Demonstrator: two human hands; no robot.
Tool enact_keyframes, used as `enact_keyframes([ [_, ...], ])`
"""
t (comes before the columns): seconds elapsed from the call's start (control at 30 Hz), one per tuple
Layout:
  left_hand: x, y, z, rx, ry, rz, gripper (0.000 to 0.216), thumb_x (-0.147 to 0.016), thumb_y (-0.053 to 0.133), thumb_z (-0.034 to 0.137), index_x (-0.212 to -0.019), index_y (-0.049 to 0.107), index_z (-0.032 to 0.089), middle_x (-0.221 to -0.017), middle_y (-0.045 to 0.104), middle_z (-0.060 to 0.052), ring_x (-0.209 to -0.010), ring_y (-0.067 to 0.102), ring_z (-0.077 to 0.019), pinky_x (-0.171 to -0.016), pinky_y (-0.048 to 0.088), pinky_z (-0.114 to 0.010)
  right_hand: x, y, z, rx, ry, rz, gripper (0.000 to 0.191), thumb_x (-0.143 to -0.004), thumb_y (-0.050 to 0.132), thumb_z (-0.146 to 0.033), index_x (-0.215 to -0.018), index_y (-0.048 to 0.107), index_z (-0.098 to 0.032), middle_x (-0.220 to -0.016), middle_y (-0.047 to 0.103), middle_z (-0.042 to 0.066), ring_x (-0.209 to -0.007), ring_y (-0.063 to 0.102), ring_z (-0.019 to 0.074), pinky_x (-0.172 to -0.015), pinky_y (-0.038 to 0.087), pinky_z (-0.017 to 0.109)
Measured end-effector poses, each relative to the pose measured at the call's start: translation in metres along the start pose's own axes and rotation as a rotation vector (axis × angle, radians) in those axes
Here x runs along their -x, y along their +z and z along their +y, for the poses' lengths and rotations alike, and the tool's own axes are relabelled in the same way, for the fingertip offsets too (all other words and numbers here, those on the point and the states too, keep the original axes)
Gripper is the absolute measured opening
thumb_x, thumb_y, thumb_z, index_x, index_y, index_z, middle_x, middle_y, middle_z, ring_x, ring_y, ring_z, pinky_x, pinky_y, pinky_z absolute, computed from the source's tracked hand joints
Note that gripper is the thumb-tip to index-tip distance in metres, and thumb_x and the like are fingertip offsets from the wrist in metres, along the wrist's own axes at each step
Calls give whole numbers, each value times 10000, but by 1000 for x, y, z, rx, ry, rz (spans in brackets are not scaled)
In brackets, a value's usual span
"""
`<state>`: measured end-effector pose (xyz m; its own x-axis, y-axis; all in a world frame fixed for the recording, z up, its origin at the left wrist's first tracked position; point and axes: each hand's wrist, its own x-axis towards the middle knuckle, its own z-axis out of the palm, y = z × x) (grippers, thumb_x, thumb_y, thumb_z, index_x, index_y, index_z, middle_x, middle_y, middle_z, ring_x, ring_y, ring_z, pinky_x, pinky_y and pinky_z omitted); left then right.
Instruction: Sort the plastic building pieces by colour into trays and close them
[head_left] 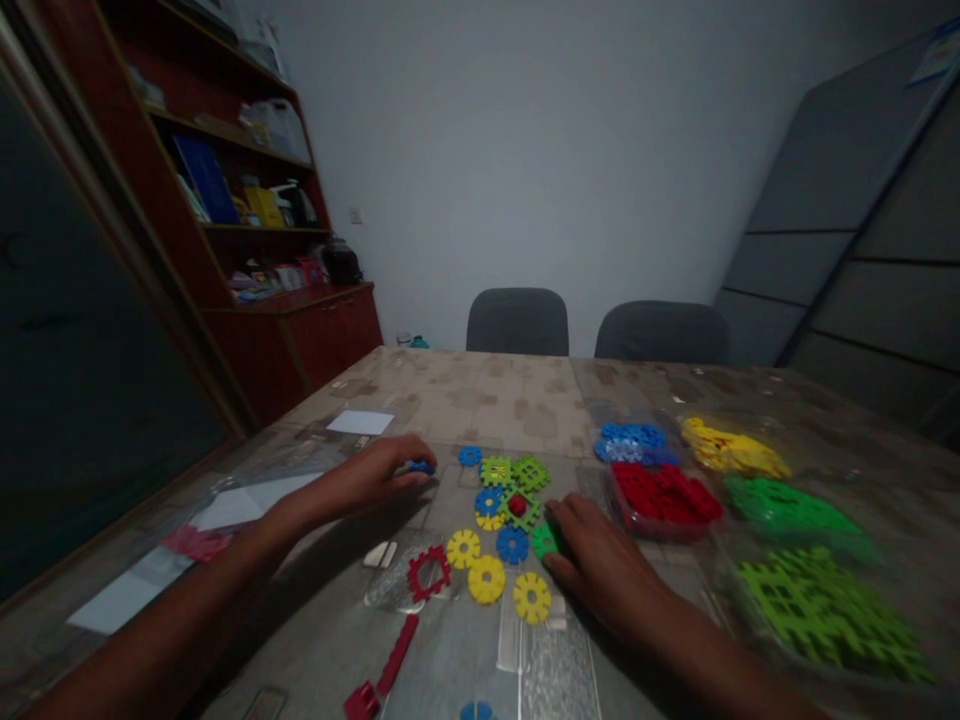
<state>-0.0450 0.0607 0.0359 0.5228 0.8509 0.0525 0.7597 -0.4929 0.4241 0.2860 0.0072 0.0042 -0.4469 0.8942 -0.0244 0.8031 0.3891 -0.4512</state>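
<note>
My left hand [381, 470] rests on the table with its fingers closed round a small blue piece [421, 466]. My right hand [596, 560] lies palm down, its fingertips on a green piece [543, 541]. Between the hands lies a cluster of plastic interlocking pieces: green squares [514, 472], a small red piece [517, 505] on them, yellow gears [487, 578], a blue gear [512, 544] and a red ring [428, 572]. A red bar [396, 655] lies nearer to me.
To the right are piles of sorted pieces: blue [630, 442], yellow [731, 452], red in a clear tray [664, 495], green [791, 510] and green grids [825, 610]. White papers [361, 422] lie at left. Two grey chairs [517, 320] stand behind the table; a wooden bookshelf [240, 200] stands at left.
</note>
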Motion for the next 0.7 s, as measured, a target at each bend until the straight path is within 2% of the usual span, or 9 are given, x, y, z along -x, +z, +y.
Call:
enact_keyframes([
  [0.13,-1,0,-15,-29,-54,22,239,-918,521,282,-1103,636,183,-1157,667,-100,-1058,612,-264,-949,462,-393,-14,1,7,-9,31,-25,202,-794,657,-222,-981,605,-164,-1072,594,111,-967,576,259,-825,426,363],
  [0.23,-3,9,-21,-39,-60,22,240,-889,561,274,-1095,631,171,-1156,654,-111,-1076,603,-281,-980,437,-415,-16,3,16,-71,24,-17,220,-726,689,-194,-886,538,-192,-945,592,47,-862,561,212,-713,392,299],
  [0.37,-4,18,-15,-18,-59,-8,245,-859,590,246,-1089,636,174,-1120,658,-103,-1038,603,-273,-955,450,-412,-13,4,23,-174,-13,-15,229,-732,639,-144,-898,498,-215,-819,568,-19,-758,531,167,-636,353,257],
  [0.57,-4,22,10,105,13,-125,215,-902,579,294,-1069,660,185,-1019,702,-61,-895,651,-201,-817,507,-297,-10,2,23,-302,-75,-43,193,-763,582,-67,-893,554,-206,-743,555,-40,-710,535,148,-629,353,248],
  [0.7,-3,23,23,196,64,-176,217,-908,585,278,-1088,668,190,-1040,715,-69,-906,659,-210,-825,509,-317,-10,-3,19,-394,-84,-84,207,-779,577,-62,-941,606,-187,-698,499,-58,-658,486,127,-597,331,234],
])
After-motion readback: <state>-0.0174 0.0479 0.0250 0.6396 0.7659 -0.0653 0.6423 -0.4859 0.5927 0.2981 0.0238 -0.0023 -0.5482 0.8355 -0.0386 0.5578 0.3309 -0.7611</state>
